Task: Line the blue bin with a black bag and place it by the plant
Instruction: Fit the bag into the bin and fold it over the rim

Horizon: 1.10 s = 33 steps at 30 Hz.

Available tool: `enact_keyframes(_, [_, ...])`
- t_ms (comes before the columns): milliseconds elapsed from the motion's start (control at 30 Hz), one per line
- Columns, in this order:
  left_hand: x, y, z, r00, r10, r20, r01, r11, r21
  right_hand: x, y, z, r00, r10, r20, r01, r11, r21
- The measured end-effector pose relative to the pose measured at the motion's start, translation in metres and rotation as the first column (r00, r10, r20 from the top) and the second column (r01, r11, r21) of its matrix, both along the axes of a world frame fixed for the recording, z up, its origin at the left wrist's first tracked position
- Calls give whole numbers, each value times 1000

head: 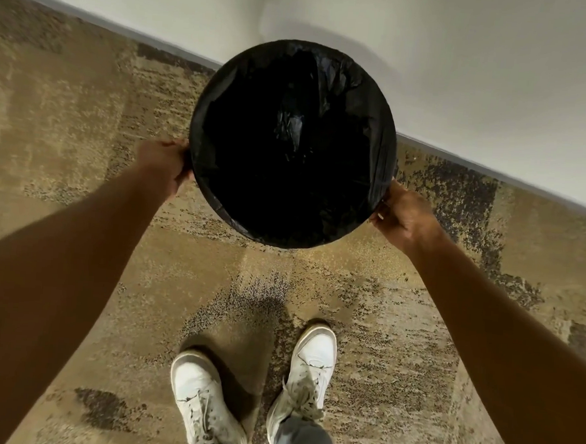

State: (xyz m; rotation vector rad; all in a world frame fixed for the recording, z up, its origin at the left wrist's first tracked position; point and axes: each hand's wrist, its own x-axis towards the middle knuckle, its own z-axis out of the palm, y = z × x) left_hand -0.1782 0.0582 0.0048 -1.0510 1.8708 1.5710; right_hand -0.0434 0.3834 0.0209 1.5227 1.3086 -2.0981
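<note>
I look straight down into a round bin whose rim and inside are covered by a black bag (pixel 291 146); none of the blue of the bin shows from here. My left hand (pixel 166 164) grips the rim on its left side. My right hand (pixel 403 218) grips the rim at the lower right. The bin is held between both hands in front of me, near the wall. No plant is in view.
A white wall (pixel 465 78) with a grey baseboard runs diagonally across the top, behind the bin. Mottled tan and dark carpet (pixel 86 106) covers the floor. My two white sneakers (pixel 250 387) stand below the bin.
</note>
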Motion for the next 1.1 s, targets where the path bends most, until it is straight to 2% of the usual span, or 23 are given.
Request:
enact_keyframes(200, [13,-2,0,1000,-28,-1,28,996,-86,-3,-5,4,996,66,64,-73,992,99])
enact_keyframes(300, [18,2,7,999,47,-7,-48,999,-24,-5,-9,15,993,99,63,-111,965,238])
enact_keyframes(400, [21,4,18,997,74,-14,-71,984,163,-3,-12,25,991,129,20,-129,946,299])
enact_keyframes(467, [22,9,26,992,-80,-94,101,965,240,-1,-17,31,979,202,-16,-184,920,346])
enact_keyframes(500, [24,13,31,971,-193,-138,223,943,247,-1,-20,35,971,240,-5,-215,879,425])
enact_keyframes(533, [27,18,32,945,-285,-161,317,919,235,-2,-21,37,961,273,43,-249,786,566])
enact_keyframes(567, [30,23,34,928,-333,-166,363,908,209,-4,-23,41,946,306,110,-287,625,726])
enact_keyframes(600, [32,26,33,921,-353,-165,377,913,154,-7,-28,45,922,351,160,-308,420,854])
enact_keyframes(633, [33,29,33,917,-363,-166,378,923,73,-11,-34,49,894,415,171,-286,233,930])
enact_keyframes(667, [35,31,32,911,-378,-164,380,925,-20,-17,-41,51,855,495,157,-243,115,963])
enact_keyframes(733, [41,34,31,885,-437,-163,415,897,-153,-31,-58,43,728,669,153,-185,-23,982])
enact_keyframes(800, [49,34,30,824,-512,-244,450,852,-268,-46,-76,31,481,831,279,-248,-176,953])
enact_keyframes(833, [53,34,30,766,-577,-284,465,802,-374,-55,-84,23,316,882,350,-322,-247,914])
enact_keyframes(867, [55,36,29,693,-669,-268,475,704,-528,-64,-90,16,159,890,428,-404,-337,851])
enact_keyframes(900, [55,39,31,601,-770,-215,447,547,-708,-72,-95,4,37,866,499,-468,-427,774])
enact_keyframes(933, [54,42,30,488,-858,-159,383,374,-845,-80,-99,-7,-43,827,561,-520,-498,694])
enact_keyframes(1000, [50,55,32,222,-974,-55,329,128,-936,-87,-102,-29,-125,778,616,-627,-543,558])
enact_keyframes(1033, [48,62,30,108,-994,29,376,14,-926,-89,-101,-38,-148,763,629,-677,-542,498])
enact_keyframes(1100, [48,75,26,-37,-958,284,544,-257,-799,-85,-98,-55,-178,757,629,-760,-512,401])
